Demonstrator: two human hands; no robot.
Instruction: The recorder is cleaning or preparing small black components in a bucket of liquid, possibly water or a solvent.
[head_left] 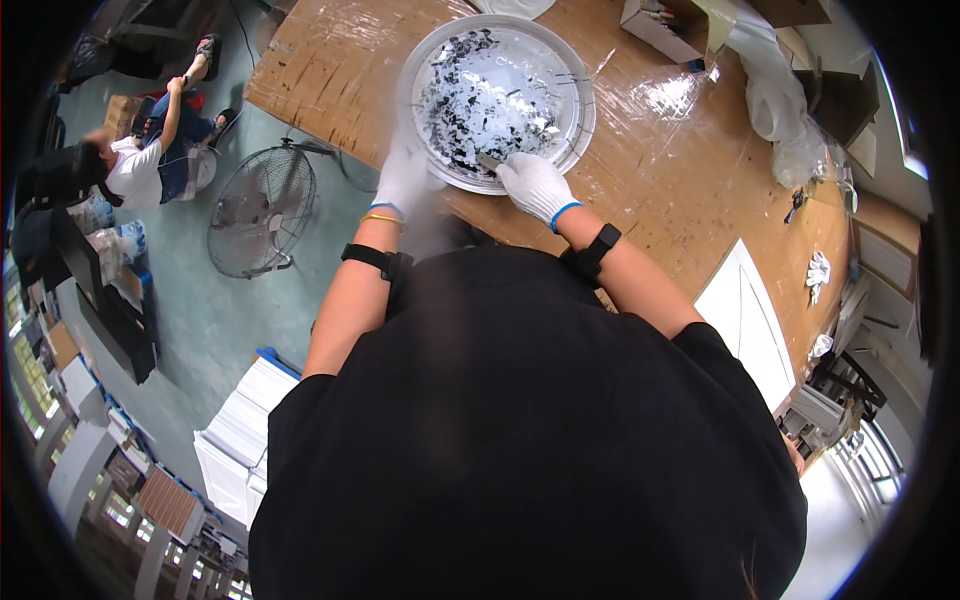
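A round, pale basin (583,128) stands near the table's front edge, with white material and many black flakes (470,120) spread over its inside. At its lower left rim is my left hand (404,172), in a white glove; a blur covers this area, so its fingers are not distinct. My right hand (537,187), also gloved in white with a blue cuff, is closed at the near right rim. From its fingers a small, flat, greyish tool (488,161) reaches over the flakes; its exact kind does not show.
The basin is on a brown, shiny-topped table (640,190). A white sheet (748,318), loose gloves (818,272), an open box (665,28) and clear plastic (772,100) lie to the right. At left are a floor fan (264,210), a seated person (140,172) and stacked white panels (240,425).
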